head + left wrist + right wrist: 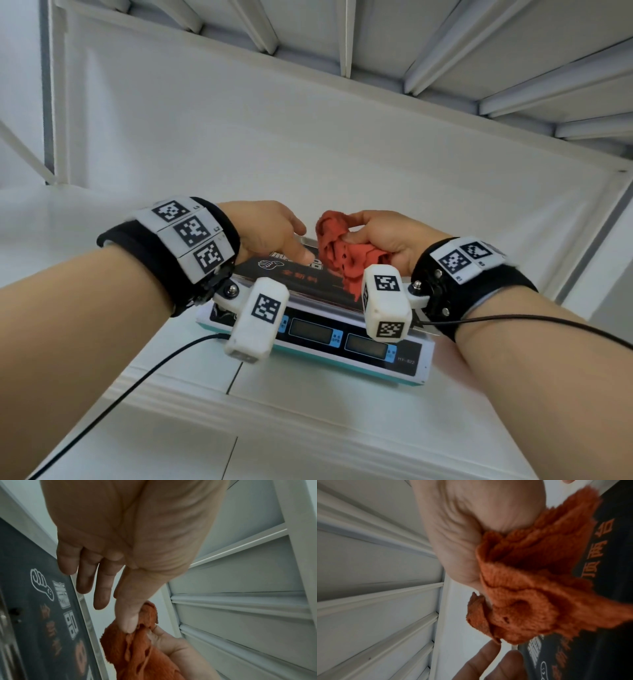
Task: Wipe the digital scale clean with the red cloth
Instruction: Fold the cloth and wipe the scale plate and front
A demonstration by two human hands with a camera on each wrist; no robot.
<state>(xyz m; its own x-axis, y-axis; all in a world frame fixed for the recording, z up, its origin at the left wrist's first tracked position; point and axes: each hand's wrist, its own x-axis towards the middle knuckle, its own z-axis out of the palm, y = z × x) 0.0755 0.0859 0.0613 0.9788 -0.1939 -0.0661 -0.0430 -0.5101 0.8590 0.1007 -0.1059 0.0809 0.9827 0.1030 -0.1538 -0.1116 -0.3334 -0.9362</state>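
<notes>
Item: red cloth (337, 250), bunched; my right hand (383, 236) is gripping it, resting on the digital scale (342, 329) platter directly beneath. My left hand (270, 229), fingers relaxed, is steadying the platter's left side.

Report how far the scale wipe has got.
Done: the right hand grips the bunched cloth, which hangs over the scale's dark top. In hand: the left hand rests fingers on the top's left side. Left: the wiping itself; the front display panel is untouched.
</notes>
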